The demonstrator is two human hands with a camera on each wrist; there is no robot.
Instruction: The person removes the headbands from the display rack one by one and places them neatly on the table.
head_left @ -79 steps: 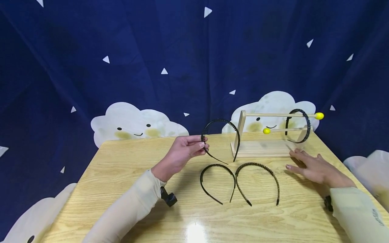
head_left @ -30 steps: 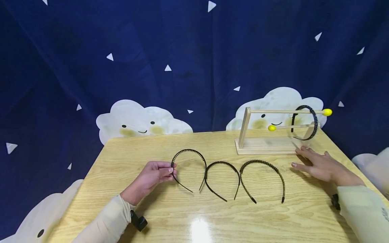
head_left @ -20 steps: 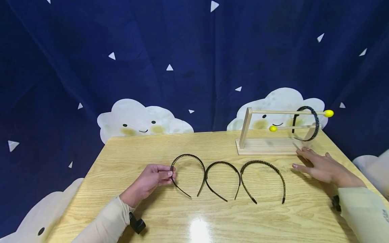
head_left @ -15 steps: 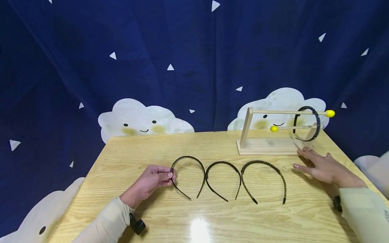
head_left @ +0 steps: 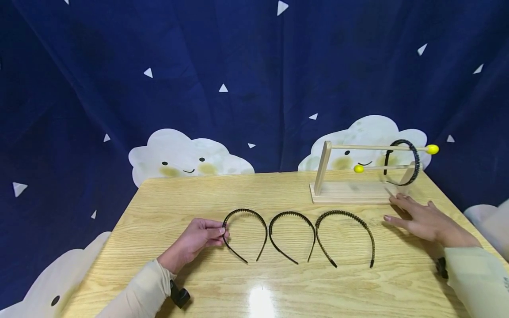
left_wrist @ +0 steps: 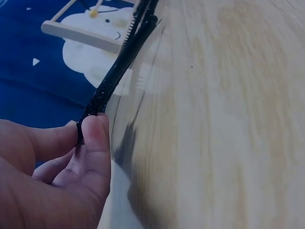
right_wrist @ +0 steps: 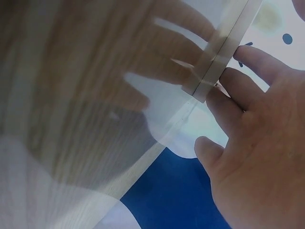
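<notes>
My left hand (head_left: 199, 238) pinches the left side of a thin black toothed headband (head_left: 258, 215) between thumb and fingers. In the left wrist view the pinched headband (left_wrist: 102, 93) has a glittery surface and a shadow beside it; whether all of it touches the table I cannot tell. Right of it lie a similar black headband (head_left: 292, 213) and a brown-black beaded-looking headband (head_left: 343, 212). My right hand (head_left: 427, 223) spreads its fingers at the front right of a wooden stand (head_left: 350, 194). Its fingertips touch the base edge in the right wrist view.
Another black headband (head_left: 415, 161) hangs on the stand's rods, which end in yellow knobs (head_left: 432, 149). The wooden table (head_left: 191, 194) ends at a dark blue curtain (head_left: 254, 66) with white clouds.
My left hand has carried its headband from beside the stand leftward and down to the table, left of the other two. Lately it has lowered slightly more. My right hand stays at the stand.
</notes>
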